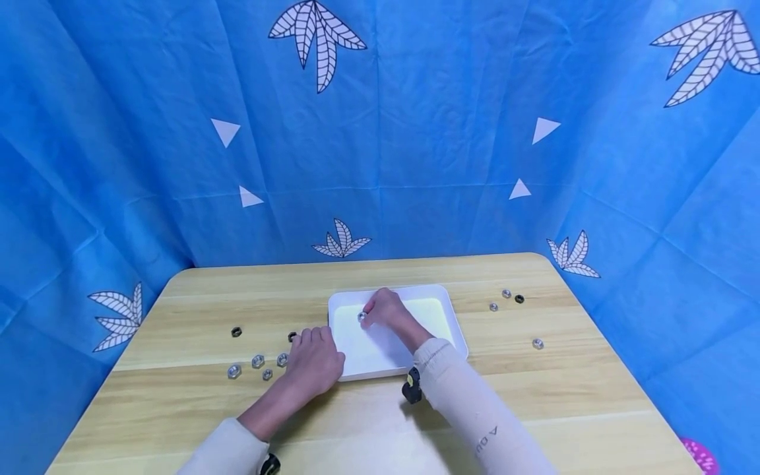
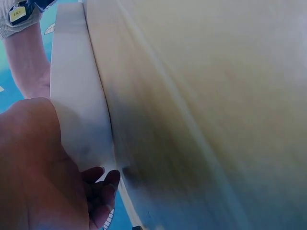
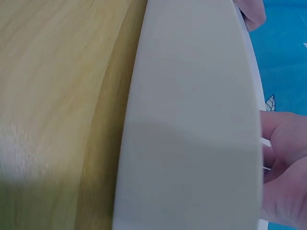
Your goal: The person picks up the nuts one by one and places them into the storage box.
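A shallow white tray point(image 1: 380, 373) lies on the wooden table. Over its floor, my right hand point(image 1: 388, 310) pinches a small silver hex nut point(image 1: 362, 316) between thumb and fingers. In the right wrist view the tray wall point(image 3: 192, 120) hides part of that hand point(image 3: 285, 163), and the nut is out of sight there. My left hand point(image 1: 315, 363) rests against the tray's left side, its fingers loosely bent, as the left wrist view also shows with the hand point(image 2: 43, 167) beside the tray wall. A black nut point(image 1: 292, 336) lies right by the left fingers.
Left of the left hand lie several silver nuts point(image 1: 258, 361) and another black nut point(image 1: 236, 332). Right of the tray are a few silver nuts point(image 1: 506, 293) and a black one point(image 1: 519, 299). A blue patterned curtain point(image 1: 380, 132) hangs behind the table point(image 1: 534, 409).
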The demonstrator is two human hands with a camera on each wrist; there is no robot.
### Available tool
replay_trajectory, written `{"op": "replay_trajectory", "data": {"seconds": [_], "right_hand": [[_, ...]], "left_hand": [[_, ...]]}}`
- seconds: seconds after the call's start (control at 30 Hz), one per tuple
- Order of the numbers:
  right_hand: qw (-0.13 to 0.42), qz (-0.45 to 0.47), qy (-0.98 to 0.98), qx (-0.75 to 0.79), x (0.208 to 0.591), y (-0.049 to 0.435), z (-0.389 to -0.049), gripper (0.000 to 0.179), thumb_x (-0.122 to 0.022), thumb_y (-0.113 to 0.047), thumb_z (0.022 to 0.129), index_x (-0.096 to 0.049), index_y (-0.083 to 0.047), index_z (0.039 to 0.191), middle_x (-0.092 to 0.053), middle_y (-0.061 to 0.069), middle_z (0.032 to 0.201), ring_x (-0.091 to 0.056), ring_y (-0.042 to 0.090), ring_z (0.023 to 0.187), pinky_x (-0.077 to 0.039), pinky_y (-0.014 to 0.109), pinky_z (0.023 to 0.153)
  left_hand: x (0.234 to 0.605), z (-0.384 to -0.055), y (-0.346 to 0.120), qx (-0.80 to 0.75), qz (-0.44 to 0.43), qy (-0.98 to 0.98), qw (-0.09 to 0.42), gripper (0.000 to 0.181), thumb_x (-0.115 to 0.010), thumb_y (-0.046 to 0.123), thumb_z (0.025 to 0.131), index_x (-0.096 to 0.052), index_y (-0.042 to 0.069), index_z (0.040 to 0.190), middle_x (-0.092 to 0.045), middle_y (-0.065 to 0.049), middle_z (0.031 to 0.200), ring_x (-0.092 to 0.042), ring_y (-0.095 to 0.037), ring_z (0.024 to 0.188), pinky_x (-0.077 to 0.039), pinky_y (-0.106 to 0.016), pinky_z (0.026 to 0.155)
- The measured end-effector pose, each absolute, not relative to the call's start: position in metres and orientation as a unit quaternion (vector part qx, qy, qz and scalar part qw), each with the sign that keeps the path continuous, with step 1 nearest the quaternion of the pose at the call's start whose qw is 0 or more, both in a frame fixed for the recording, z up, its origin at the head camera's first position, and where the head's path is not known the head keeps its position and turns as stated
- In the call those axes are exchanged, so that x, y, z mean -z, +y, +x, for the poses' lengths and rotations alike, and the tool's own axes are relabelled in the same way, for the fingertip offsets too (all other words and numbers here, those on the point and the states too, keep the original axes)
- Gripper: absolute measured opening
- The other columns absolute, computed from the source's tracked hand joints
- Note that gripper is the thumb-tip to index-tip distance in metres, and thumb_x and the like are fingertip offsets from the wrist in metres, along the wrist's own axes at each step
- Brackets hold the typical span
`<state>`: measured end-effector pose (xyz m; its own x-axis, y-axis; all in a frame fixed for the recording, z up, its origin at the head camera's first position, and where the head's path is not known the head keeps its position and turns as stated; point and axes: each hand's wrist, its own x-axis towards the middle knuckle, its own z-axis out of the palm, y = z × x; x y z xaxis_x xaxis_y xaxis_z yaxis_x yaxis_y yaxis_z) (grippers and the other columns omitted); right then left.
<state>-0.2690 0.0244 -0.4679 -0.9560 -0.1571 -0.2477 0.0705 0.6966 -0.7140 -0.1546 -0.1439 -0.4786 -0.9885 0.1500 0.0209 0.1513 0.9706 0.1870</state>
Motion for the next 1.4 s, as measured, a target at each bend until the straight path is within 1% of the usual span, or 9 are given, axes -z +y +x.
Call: {"op": "replay_trajectory", "data": {"seconds": [0.13, 0.23, 0.37, 0.5, 0.67, 0.77, 0.9, 1.1, 1.4], "right_hand": [[0.156, -0.024, 0.912, 0.379, 0.464, 0.024, -0.269, 0.025, -0.093, -0.005, 0.071, -0.077, -0.008, 0.090, -0.072, 0.004, 0.091, -0.062, 0.018, 0.084, -0.051, 0.031, 0.078], [0.169, -0.036, 0.911, 0.375, 0.460, 0.027, -0.268, 0.027, -0.092, -0.006, 0.071, -0.076, -0.007, 0.093, -0.071, 0.005, 0.094, -0.061, 0.019, 0.085, -0.051, 0.031, 0.078], [0.183, -0.065, 0.905, 0.379, 0.457, 0.033, -0.266, 0.037, -0.089, -0.006, 0.074, -0.074, -0.004, 0.108, -0.072, 0.007, 0.103, -0.062, 0.019, 0.091, -0.054, 0.033, 0.086], [0.178, -0.088, 0.901, 0.384, 0.456, 0.040, -0.265, 0.046, -0.084, -0.008, 0.080, -0.070, -0.001, 0.122, -0.071, 0.009, 0.111, -0.064, 0.021, 0.099, -0.055, 0.037, 0.095], [0.161, -0.122, 0.906, 0.373, 0.452, 0.049, -0.265, 0.046, -0.083, -0.010, 0.083, -0.069, 0.002, 0.125, -0.073, 0.012, 0.113, -0.066, 0.023, 0.104, -0.055, 0.039, 0.099], [0.152, -0.138, 0.906, 0.369, 0.450, 0.055, -0.264, 0.046, -0.083, -0.011, 0.083, -0.069, 0.002, 0.125, -0.073, 0.013, 0.114, -0.067, 0.023, 0.104, -0.055, 0.038, 0.098], [0.140, -0.148, 0.905, 0.374, 0.446, 0.065, -0.260, 0.042, -0.082, -0.011, 0.085, -0.070, 0.002, 0.123, -0.074, 0.014, 0.112, -0.068, 0.023, 0.103, -0.057, 0.036, 0.092], [0.123, -0.146, 0.904, 0.382, 0.435, 0.081, -0.252, 0.038, -0.080, -0.014, 0.089, -0.070, -0.001, 0.124, -0.073, 0.009, 0.108, -0.067, 0.019, 0.098, -0.057, 0.032, 0.083], [0.085, -0.152, 0.901, 0.398, 0.424, 0.107, -0.241, 0.037, -0.079, -0.016, 0.090, -0.071, -0.001, 0.123, -0.074, 0.010, 0.107, -0.067, 0.018, 0.095, -0.057, 0.029, 0.079]], "left_hand": [[0.476, -0.156, -0.143, 0.088, -0.078, -0.993, -0.003, 0.038, -0.053, 0.030, 0.098, -0.052, -0.007, 0.109, -0.054, -0.018, 0.095, -0.046, -0.032, 0.088, -0.037, -0.046, 0.084], [0.476, -0.156, -0.143, 0.090, -0.076, -0.993, -0.007, 0.039, -0.053, 0.031, 0.099, -0.052, -0.007, 0.110, -0.054, -0.018, 0.096, -0.046, -0.032, 0.089, -0.037, -0.046, 0.085], [0.475, -0.155, -0.143, 0.095, -0.070, -0.993, -0.010, 0.039, -0.053, 0.030, 0.098, -0.052, -0.007, 0.111, -0.055, -0.018, 0.097, -0.046, -0.032, 0.089, -0.037, -0.046, 0.085], [0.475, -0.155, -0.143, 0.091, -0.070, -0.993, -0.010, 0.038, -0.054, 0.030, 0.098, -0.052, -0.007, 0.111, -0.055, -0.018, 0.096, -0.046, -0.032, 0.088, -0.037, -0.046, 0.084], [0.475, -0.156, -0.142, 0.093, -0.065, -0.993, -0.012, 0.039, -0.053, 0.030, 0.098, -0.052, -0.006, 0.112, -0.055, -0.018, 0.097, -0.046, -0.032, 0.089, -0.037, -0.046, 0.085], [0.476, -0.156, -0.142, 0.092, -0.062, -0.994, -0.016, 0.039, -0.053, 0.030, 0.098, -0.052, -0.006, 0.112, -0.055, -0.017, 0.097, -0.046, -0.032, 0.089, -0.037, -0.046, 0.086], [0.477, -0.156, -0.142, 0.092, -0.060, -0.994, -0.018, 0.038, -0.054, 0.030, 0.098, -0.052, -0.005, 0.111, -0.055, -0.017, 0.097, -0.045, -0.031, 0.089, -0.037, -0.045, 0.085], [0.478, -0.154, -0.143, 0.101, -0.060, -0.993, -0.013, 0.036, -0.054, 0.029, 0.098, -0.052, -0.005, 0.109, -0.053, -0.015, 0.094, -0.043, -0.030, 0.087, -0.035, -0.044, 0.083], [0.479, -0.155, -0.142, 0.110, -0.058, -0.992, -0.009, 0.034, -0.054, 0.027, 0.097, -0.051, -0.005, 0.108, -0.051, -0.015, 0.093, -0.042, -0.030, 0.086, -0.035, -0.044, 0.083]]}}
